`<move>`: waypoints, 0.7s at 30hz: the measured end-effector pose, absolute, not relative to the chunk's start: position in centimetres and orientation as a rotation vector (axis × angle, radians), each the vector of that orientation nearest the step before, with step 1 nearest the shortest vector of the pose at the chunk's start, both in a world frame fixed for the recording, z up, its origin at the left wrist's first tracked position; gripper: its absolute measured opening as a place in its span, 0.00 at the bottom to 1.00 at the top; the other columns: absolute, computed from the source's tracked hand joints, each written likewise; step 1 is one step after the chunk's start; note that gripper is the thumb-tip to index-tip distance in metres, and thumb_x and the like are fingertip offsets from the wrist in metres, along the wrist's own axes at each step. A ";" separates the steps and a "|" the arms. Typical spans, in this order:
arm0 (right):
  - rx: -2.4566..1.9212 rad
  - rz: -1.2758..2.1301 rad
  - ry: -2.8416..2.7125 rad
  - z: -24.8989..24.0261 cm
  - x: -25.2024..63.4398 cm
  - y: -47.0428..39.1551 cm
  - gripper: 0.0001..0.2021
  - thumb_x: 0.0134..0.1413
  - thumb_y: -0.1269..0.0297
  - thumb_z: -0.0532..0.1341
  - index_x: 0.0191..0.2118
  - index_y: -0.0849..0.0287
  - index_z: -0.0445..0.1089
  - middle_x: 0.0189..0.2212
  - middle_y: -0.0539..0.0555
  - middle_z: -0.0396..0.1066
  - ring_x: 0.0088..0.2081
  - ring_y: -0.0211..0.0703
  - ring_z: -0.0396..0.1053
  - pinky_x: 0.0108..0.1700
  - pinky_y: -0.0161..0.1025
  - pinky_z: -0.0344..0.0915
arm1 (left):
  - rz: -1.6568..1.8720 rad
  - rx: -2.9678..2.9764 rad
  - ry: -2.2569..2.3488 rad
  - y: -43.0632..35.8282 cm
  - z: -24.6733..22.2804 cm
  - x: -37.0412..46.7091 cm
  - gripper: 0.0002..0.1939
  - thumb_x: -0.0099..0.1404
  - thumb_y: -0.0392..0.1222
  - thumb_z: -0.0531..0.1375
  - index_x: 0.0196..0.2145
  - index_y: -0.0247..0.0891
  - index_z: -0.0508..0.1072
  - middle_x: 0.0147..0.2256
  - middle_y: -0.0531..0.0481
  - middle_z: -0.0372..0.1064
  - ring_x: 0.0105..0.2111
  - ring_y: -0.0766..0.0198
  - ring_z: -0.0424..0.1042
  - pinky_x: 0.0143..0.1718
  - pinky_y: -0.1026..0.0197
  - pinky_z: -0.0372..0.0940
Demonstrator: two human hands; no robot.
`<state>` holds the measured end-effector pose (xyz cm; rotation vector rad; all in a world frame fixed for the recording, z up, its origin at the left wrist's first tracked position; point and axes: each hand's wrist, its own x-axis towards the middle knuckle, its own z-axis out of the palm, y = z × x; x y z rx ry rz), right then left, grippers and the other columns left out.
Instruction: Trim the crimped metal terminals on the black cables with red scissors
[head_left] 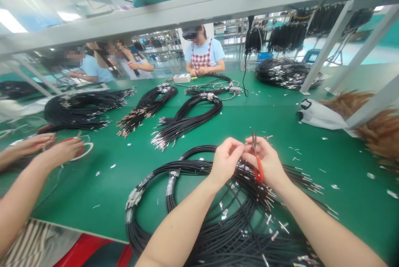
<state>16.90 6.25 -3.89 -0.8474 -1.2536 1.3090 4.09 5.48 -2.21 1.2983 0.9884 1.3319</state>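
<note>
A: Right hand (268, 161)?
B: Fingers curled around red-handled snips (257, 163), blades pointing up and away. Thumb and forefinger also pinched at a thin wire end, right against the left fingertips.

A: Left hand (225, 159)?
B: Closed in a pinch, thumb to fingers, on the same wire end. Touching the right hand at the tips, just above the bundle.

A: Location of the cable?
B: Large coil of black cables (199, 200) lying on the green table (274, 117), directly under both hands and forearms. Stripped ends fanned out to the right, past the right wrist. Exact strand held not discernible among the others.

A: Elsewhere on the table?
B: Three more black bundles (187, 119) farther back, metal tips pointing toward the near left. White offcuts (335, 186) scattered on the green surface. White bag (321, 116) at right, near a frame leg. Brown fibrous heap (378, 127) at the far right edge.

A: Other people?
B: Co-worker's forearms at left, hands (59, 150) over a red and white object, detail blurred. Person in a checked apron (204, 57) at the far side, hands together beside a small white box (181, 78). More seated figures at upper left.
</note>
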 end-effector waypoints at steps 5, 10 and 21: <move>-0.998 1.108 -1.395 -3.7 18.5 6.1 0.23 0.33 0.66 0.67 0.38 0.65 0.59 0.27 0.52 0.65 0.30 0.35 0.65 0.35 0.33 0.63 | 1.180 1.204 0.895 5.8 -2.9 4.6 0.10 0.56 0.44 0.55 0.25 0.34 0.62 0.26 0.55 0.62 0.29 0.79 0.61 0.33 0.74 0.55; -1.193 0.897 -1.690 -2.4 21.1 3.8 0.14 0.49 0.57 0.59 0.30 0.66 0.63 0.24 0.53 0.63 0.25 0.31 0.59 0.27 0.29 0.57 | 1.077 1.028 0.794 5.8 -3.5 5.3 0.10 0.55 0.43 0.54 0.24 0.34 0.59 0.23 0.53 0.61 0.24 0.76 0.61 0.30 0.70 0.54; -1.260 1.392 -1.747 -4.6 20.8 1.9 0.22 0.53 0.47 0.52 0.27 0.65 0.58 0.13 0.50 0.58 0.13 0.32 0.54 0.17 0.30 0.52 | 1.230 0.953 0.786 5.3 -3.3 5.9 0.09 0.53 0.41 0.56 0.23 0.33 0.59 0.20 0.56 0.57 0.22 0.79 0.58 0.29 0.72 0.54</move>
